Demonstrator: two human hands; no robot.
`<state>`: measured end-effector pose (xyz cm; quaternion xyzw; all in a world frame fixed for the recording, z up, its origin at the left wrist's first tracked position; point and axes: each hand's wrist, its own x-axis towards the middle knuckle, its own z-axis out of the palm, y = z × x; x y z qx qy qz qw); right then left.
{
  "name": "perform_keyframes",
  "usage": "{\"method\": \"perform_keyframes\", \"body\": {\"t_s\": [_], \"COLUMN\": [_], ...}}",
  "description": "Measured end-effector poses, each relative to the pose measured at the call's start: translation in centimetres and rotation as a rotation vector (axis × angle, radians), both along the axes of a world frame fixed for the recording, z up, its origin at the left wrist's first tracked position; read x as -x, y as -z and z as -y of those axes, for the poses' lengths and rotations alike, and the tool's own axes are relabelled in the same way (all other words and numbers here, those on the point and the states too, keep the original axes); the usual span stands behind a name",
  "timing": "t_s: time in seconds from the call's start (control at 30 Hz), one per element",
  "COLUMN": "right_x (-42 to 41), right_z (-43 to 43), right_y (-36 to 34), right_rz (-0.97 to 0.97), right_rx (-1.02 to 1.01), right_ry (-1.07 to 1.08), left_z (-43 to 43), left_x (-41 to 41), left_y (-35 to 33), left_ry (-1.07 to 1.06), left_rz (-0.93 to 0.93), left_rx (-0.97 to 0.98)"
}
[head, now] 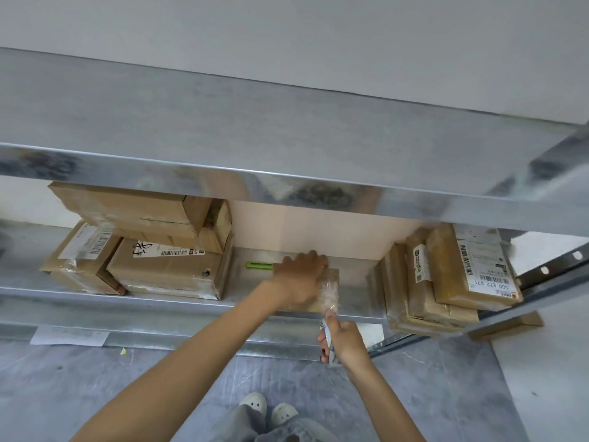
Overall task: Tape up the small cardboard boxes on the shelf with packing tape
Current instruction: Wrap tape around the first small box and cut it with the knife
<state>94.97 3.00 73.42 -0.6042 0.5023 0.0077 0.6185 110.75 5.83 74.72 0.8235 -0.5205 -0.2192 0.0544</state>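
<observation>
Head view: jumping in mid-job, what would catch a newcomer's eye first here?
The two hands at the middle of the lower shelf stand out: the left hand holds down a small box while the right hand grips a tape roll, with clear tape stretched between box and roll. Behind them lies a green cutter, flanked by the left parcel stack and the right parcel stack.

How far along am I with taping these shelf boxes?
Seemingly done: the left stack and right stack look glossy, taped. In hand: the left hand holds the small box while the right hand pulls a strip from the tape roll. Left: cutting it; the green cutter lies untouched.
</observation>
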Motion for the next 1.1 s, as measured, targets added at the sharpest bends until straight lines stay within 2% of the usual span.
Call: {"method": "perform_keyframes", "body": {"t_s": [0.13,0.23,0.37,0.53,0.73,0.87,0.93,1.0,1.07,1.1], "right_x": [-0.2,-0.2,0.8,1.3,1.2,1.3,1.4,1.6,1.6,1.7], "right_z": [-0.2,0.2,-0.2,-0.4,-0.3,-0.1,0.0,-0.1,-0.2,-0.2], "right_y": [0.3,0.2,0.7,0.9,0.4,-0.3,-0.7,-1.0,-1.3,-1.3], "right_rz": [0.028,0.046,0.085,0.104,0.040,0.066,0.071,0.071,0.071,0.071], "right_rx": [-0.020,-0.008,0.055,0.114,-0.055,-0.128,-0.148,-0.151,-0.151,-0.150], "right_ry": [0.030,-0.017,-0.139,-0.122,-0.049,-0.044,-0.053,-0.064,-0.080,-0.084], "left_z": [-0.5,-0.1,0.9,1.2,1.1,1.2,1.0,0.2,-1.5,-2.8], "left_x": [2.2,1.9,1.1,0.7,0.6,0.2,0.1,0.7,2.2,3.4], "left_y": [2.9,4.1,3.7,4.2,4.0,3.8,2.7,0.7,-0.9,-1.1], "left_ry": [-0.029,-0.100,-0.111,-0.138,-0.117,-0.104,-0.130,-0.196,-0.271,-0.308], "left_rz": [0.296,0.384,0.340,0.341,0.364,0.259,0.159,0.071,0.113,0.093], "left_rx": [0.183,0.236,0.242,0.259,0.237,0.151,0.256,0.516,0.784,0.854]}}
